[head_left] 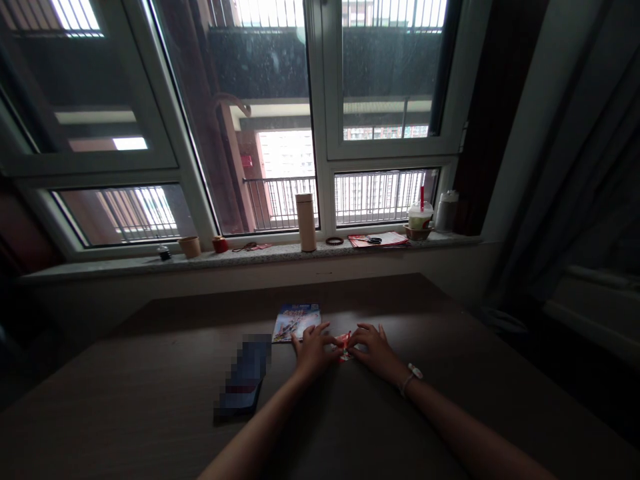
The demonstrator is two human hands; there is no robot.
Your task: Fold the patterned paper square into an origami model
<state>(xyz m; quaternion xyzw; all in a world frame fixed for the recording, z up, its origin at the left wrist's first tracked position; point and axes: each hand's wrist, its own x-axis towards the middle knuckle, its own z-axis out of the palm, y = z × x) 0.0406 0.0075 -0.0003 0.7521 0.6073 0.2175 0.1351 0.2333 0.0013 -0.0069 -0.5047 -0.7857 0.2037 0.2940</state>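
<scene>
A small red-and-white piece [344, 349], which looks like folded paper or a wrapper, lies low over the table between my two hands. My left hand [315, 350] has its thumb and fingertips closed on the left side of it. On the opposite side, my right hand [373, 348] pinches its right part, with the outer fingers slightly raised. A beaded bracelet [413, 373] circles my right wrist. Just behind my left hand is a blue printed booklet [295, 321], partly covered by the fingers. The fingertips hide some of the red piece.
A dark phone-like object [245, 380], partly pixelated, lies left of my left forearm on the brown table [150, 360]. The windowsill behind holds a tall beige flask [306, 223], a paper cup [190, 247], scissors [373, 241] on red papers, and a drink cup [420, 217].
</scene>
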